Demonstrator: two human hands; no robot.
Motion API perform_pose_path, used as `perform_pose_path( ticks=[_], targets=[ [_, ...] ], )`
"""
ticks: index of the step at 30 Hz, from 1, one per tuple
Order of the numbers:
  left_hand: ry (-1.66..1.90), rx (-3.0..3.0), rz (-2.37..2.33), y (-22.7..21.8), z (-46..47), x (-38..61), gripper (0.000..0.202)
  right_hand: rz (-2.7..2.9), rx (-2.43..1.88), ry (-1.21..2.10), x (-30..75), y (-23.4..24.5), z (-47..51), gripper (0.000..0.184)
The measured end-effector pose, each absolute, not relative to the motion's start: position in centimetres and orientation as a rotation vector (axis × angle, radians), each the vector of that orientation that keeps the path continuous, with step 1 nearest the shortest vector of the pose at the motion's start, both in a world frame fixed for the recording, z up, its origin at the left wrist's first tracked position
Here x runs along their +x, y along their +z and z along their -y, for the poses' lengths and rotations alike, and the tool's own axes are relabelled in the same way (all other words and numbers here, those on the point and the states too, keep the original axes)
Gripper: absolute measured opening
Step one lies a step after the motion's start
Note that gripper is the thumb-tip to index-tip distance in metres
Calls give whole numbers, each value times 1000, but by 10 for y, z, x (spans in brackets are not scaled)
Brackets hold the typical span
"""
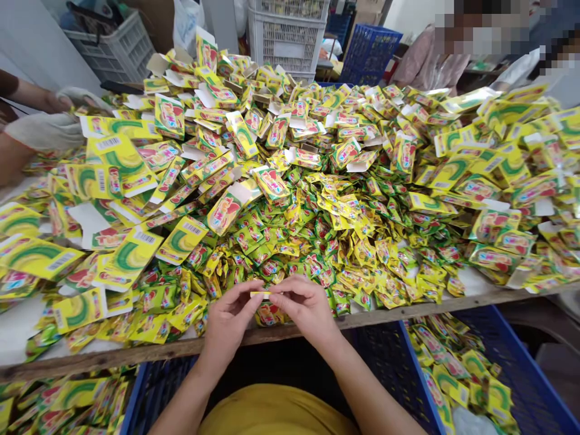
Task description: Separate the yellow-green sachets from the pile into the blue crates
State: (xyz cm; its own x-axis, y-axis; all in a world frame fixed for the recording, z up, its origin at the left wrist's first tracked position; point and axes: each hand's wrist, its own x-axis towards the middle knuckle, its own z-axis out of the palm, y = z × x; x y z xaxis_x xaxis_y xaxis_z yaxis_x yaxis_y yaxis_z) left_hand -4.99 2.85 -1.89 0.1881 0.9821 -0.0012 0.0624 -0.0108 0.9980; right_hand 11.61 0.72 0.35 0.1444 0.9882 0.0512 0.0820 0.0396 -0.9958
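Note:
My left hand and my right hand meet at the table's near edge, fingertips pinched together on one small yellow sachet held between them. Part of the sachet hangs below my fingers. Right behind my hands lies a heap of small yellow-green sachets with red print. Further back and to both sides are flat and folded yellow-green cardboard boxes.
A wooden table edge runs in front of me. Blue crates with sachets stand below at right and left. A gloved hand of another person rests at far left. People sit at back right near white and blue baskets.

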Motion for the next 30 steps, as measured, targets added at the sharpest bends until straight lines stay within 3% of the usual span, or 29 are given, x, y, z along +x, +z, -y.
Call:
perform_pose_path(
  ticks=[5, 12, 21, 24, 26, 30],
  targets=[
    [1176, 1744, -948, -23, -30, -57, 22, 1354, -1239, 882, 118, 2, -2, 13],
    [1073, 1894, -846, -28, -24, -64, 39, 1589, -1209, 573, 120, -11, 13, 24],
    [1063, 2008, -845, -34, -23, -59, 42, 1785, -1210, 619, 140, -8, 15, 35],
    [1034, 1982, -875, -36, -23, -53, 39, 1829, -1437, 369, 201, 4, 5, 43],
    [1033, 1898, -964, -31, -24, -52, 36, 1789, -1820, 47, 251, 9, -5, 37],
    [867, 1581, -1122, 3, -31, -82, 31, 1921, -1916, 138, 318, 7, -24, 30]
  ],
)
